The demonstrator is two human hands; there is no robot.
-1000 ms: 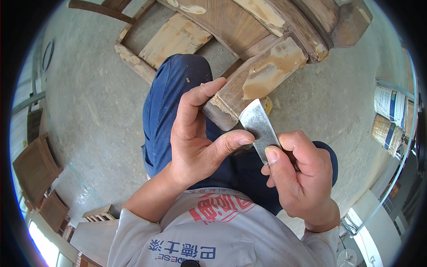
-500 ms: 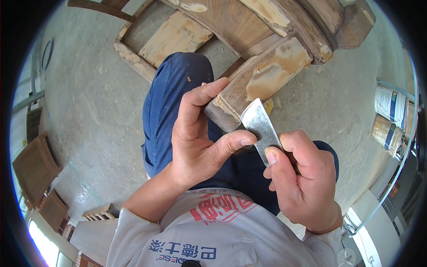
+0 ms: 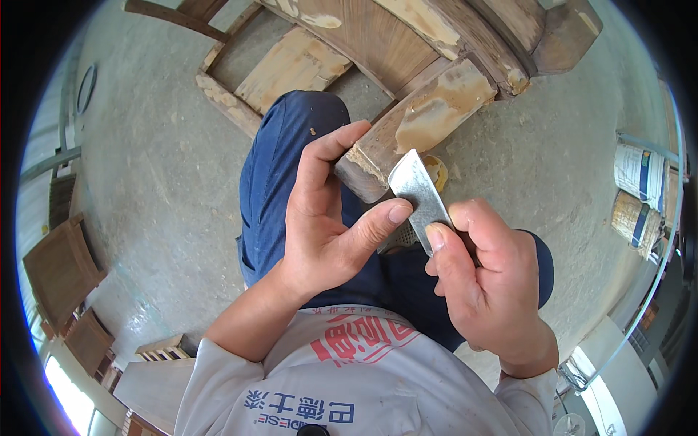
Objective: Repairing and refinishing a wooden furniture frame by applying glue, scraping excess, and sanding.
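A wooden furniture beam [image 3: 374, 149], brown with tan filler smeared on it, points its squared end toward me. My left hand [image 3: 327, 218] curls its fingers round the left side of that end, the index fingertip on the upper edge. Its thumb stretches right and rests against a flat metal scraper blade [image 3: 418, 192]. My right hand [image 3: 491, 280] pinches the scraper's lower end between thumb and fingers. The blade's upper end is at the beam's right corner; whether it touches the wood I cannot tell. My left hand's other fingers are partly hidden behind the beam.
The wooden furniture frame [image 3: 363, 36] with patchy filler reaches across the top. A yellow-smeared round container [image 3: 436, 173] sits below the beam. White buckets [image 3: 640, 174] stand at right, wooden panels [image 3: 62, 269] at left. My blue-trousered knee [image 3: 291, 145] is beside the beam.
The scraper and my right hand have shifted slightly up and left. The beam's end appears a little higher, and more of the yellow-smeared container shows. Both hands keep their holds.
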